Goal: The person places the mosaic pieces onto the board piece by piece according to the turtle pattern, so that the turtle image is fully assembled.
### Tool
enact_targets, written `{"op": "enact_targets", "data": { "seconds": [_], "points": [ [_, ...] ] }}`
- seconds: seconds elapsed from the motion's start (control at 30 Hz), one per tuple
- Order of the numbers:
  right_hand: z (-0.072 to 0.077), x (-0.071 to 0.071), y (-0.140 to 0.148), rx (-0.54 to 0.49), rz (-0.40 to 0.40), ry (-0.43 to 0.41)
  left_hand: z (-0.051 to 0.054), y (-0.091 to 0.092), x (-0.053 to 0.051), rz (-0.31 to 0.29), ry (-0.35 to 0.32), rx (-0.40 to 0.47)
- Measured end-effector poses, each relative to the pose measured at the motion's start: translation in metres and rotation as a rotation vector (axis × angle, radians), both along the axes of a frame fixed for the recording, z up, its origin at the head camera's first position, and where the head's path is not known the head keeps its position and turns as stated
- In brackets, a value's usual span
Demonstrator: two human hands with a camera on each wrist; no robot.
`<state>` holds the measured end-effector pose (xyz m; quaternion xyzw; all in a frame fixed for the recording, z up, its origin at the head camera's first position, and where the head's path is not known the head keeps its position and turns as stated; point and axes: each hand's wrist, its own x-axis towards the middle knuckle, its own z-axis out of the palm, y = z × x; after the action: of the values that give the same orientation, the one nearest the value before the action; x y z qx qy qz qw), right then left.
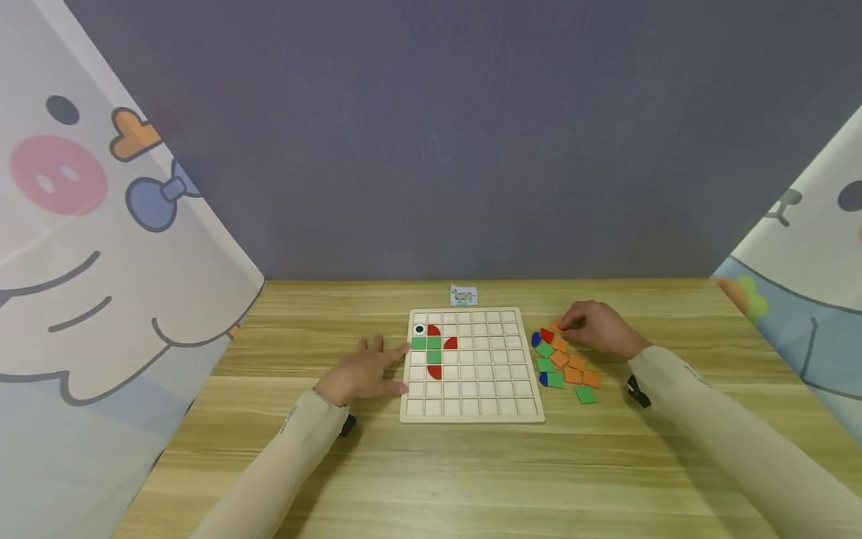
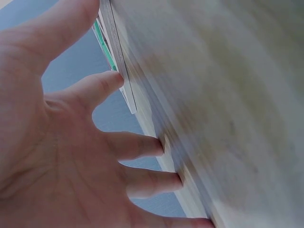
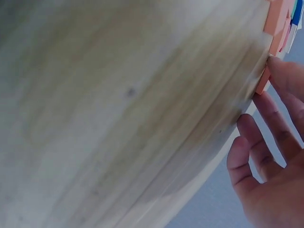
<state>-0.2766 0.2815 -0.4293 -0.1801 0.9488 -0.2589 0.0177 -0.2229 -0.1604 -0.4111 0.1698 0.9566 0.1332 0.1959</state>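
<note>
A wooden grid board (image 1: 481,365) lies on the table. In its left columns sit an eye tile (image 1: 420,329), three green square tiles (image 1: 434,357) and three red quarter-round tiles (image 1: 434,372). My left hand (image 1: 364,372) rests with fingers spread at the board's left edge; in the left wrist view, thumb and index finger touch that edge (image 2: 118,52). My right hand (image 1: 599,329) is at the far side of the loose tile pile. Its thumb and fingers pinch an orange tile (image 3: 262,81) at the tabletop, partly hidden by the fingers in the head view.
Right of the board lie several loose orange tiles (image 1: 574,375), green tiles (image 1: 586,394), blue rounded pieces (image 1: 543,379) and a red piece (image 1: 547,335). A small picture card (image 1: 463,296) lies beyond the board. A grey panel (image 1: 471,150) stands behind the table.
</note>
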Motion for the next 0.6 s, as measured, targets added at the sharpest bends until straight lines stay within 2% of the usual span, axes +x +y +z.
{"op": "enact_targets", "data": {
  "seconds": [0.27, 0.4, 0.6],
  "points": [
    [0.004, 0.004, -0.003, 0.008, -0.022, 0.009, -0.002, 0.0, 0.002, -0.009, 0.008, 0.021],
    [0.007, 0.005, -0.004, -0.027, -0.024, 0.047, -0.002, 0.001, 0.002, -0.013, 0.016, 0.018],
    [0.019, 0.011, -0.03, -0.085, 0.036, 0.092, -0.001, 0.0, 0.001, -0.002, 0.004, 0.014]
  ]
}}
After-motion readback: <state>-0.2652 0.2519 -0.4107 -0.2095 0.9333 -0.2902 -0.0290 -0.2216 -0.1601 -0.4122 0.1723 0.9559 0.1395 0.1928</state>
